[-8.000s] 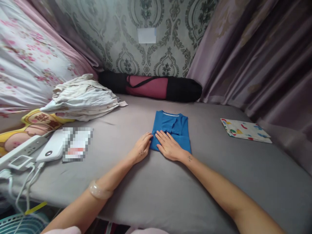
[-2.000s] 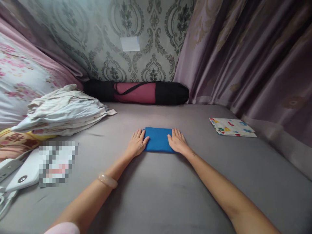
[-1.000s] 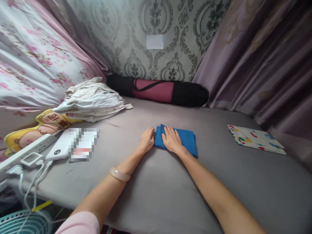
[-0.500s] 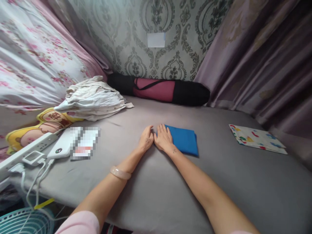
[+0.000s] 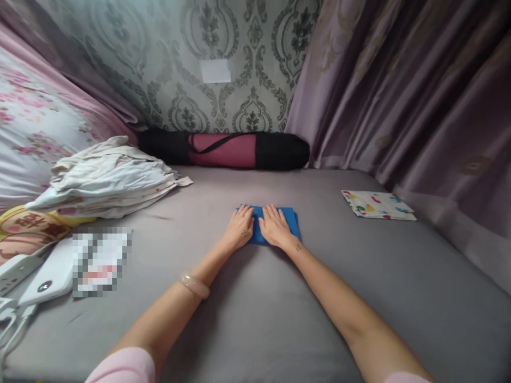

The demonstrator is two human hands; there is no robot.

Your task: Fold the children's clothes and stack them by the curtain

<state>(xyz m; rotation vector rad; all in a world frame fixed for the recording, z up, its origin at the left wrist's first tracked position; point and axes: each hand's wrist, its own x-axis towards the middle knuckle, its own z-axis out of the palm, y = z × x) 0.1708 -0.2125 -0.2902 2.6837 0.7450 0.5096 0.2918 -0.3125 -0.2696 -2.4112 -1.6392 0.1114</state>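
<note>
A folded blue cloth [image 5: 256, 223] lies flat on the grey bed sheet [image 5: 255, 319], straight ahead of me. My left hand [image 5: 240, 226] rests palm down over its left side, fingers stretched out and pointing away. Beside it, my right hand [image 5: 274, 224] lies flat on the middle and right part of the cloth, fingers extended. A narrow strip of blue shows between the two hands. Both palms hide much of the cloth.
A folded white cloth with colourful prints [image 5: 378, 205] lies to the right. Rumpled pale fabric [image 5: 107, 175], a yellow cushion [image 5: 35, 231], a white power bank [image 5: 56, 271] and a blurred-out item [image 5: 101, 263] are left. A black-and-pink long bag [image 5: 223, 150] lies along the wall.
My left hand has moved from beside the blue cloth onto its left side. The cloth now sits further left in view, and the whole view has swung to the right.
</note>
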